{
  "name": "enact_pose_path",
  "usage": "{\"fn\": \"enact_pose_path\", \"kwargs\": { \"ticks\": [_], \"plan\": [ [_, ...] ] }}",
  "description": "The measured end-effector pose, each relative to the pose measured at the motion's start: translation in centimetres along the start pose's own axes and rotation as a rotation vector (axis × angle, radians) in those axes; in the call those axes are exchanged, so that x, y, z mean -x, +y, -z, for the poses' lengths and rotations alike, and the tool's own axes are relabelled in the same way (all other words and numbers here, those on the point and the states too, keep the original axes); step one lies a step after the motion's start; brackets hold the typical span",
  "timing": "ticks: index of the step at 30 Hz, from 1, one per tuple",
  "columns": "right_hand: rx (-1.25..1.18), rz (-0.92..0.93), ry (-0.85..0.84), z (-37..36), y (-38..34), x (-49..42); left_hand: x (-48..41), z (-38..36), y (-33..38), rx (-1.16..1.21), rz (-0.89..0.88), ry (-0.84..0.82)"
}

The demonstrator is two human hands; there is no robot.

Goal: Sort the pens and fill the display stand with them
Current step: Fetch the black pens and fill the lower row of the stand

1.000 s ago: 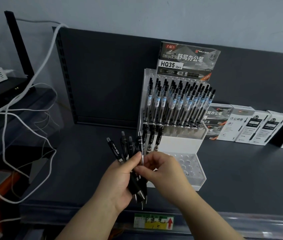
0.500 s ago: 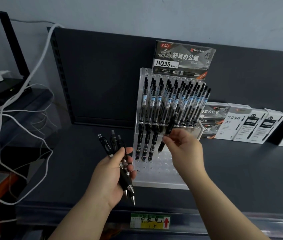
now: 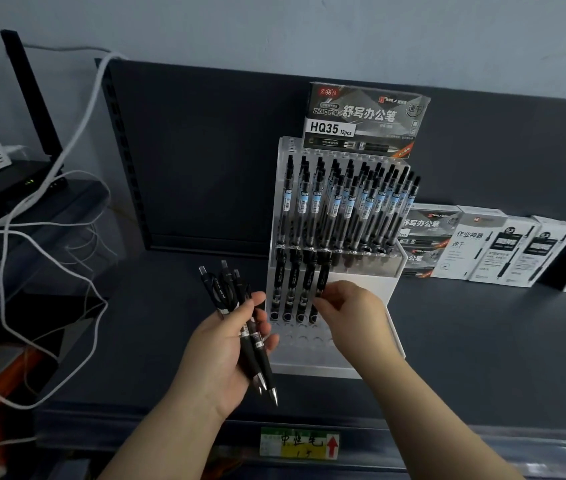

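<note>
A clear tiered display stand [image 3: 392, 271] stands on the dark shelf. Its upper tier is packed with several clear-barrelled pens [image 3: 347, 206]. On the lower tier stand several black pens, the rightmost one [image 3: 321, 282] pinched at its lower half by my right hand [image 3: 350, 313] while its tip sits in a hole. My left hand [image 3: 226, 348] grips a bundle of three black pens [image 3: 240, 317], tips pointing down towards me, left of the stand. Empty holes [image 3: 304, 339] show in the front rows.
A grey HQ35 pen box [image 3: 364, 119] leans behind the stand. Several pen boxes [image 3: 482, 247] lie to the right on the shelf. White cables [image 3: 8, 216] and a router sit at the left. A price label [image 3: 298, 443] marks the shelf's front edge.
My right hand took one black pen from the left-hand bundle, carried it up to the stand and lowered it into the lower tier beside the other black pens. The left hand holds fewer pens.
</note>
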State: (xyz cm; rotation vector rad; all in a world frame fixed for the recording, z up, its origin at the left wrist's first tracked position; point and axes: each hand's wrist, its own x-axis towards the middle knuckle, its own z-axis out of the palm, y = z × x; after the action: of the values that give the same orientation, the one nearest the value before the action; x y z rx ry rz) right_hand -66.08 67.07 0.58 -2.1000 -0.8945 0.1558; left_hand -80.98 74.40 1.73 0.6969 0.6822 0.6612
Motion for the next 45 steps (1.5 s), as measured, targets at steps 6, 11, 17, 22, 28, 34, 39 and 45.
{"fn": "enact_pose_path", "kwargs": {
  "ticks": [6,11,17,22,28,34,39,45],
  "plan": [
    [-0.333,0.026,-0.012,1.0,-2.3,2.8,0.3,-0.4,-0.2,-0.028,-0.015,-0.068],
    [-0.46,0.07,-0.411,0.2,-3.2,4.1,0.7,-1.3,-0.5,-0.058,-0.001,-0.159],
    [-0.592,0.039,-0.562,0.8,-2.2,3.6,1.0,-1.4,-0.4,-0.139,-0.027,-0.217],
    [-0.587,0.008,-0.499,2.2,-2.2,2.7,0.8,-1.0,-0.6,-0.152,-0.032,-0.24],
    [-0.414,-0.003,0.203,3.5,-0.8,0.1,0.5,-0.5,-0.6,-0.213,-0.037,-0.118],
    [-0.106,-0.012,0.124,0.9,1.6,-0.4,0.4,-0.6,-0.5,-0.155,-0.012,-0.108],
    [0.016,-0.006,0.047,0.4,2.0,-0.8,0.6,-0.6,-0.6,-0.156,-0.029,-0.101],
    [0.069,0.037,0.052,0.5,2.1,-0.8,0.8,-0.6,-0.9,-0.204,-0.069,-0.099]
  ]
}}
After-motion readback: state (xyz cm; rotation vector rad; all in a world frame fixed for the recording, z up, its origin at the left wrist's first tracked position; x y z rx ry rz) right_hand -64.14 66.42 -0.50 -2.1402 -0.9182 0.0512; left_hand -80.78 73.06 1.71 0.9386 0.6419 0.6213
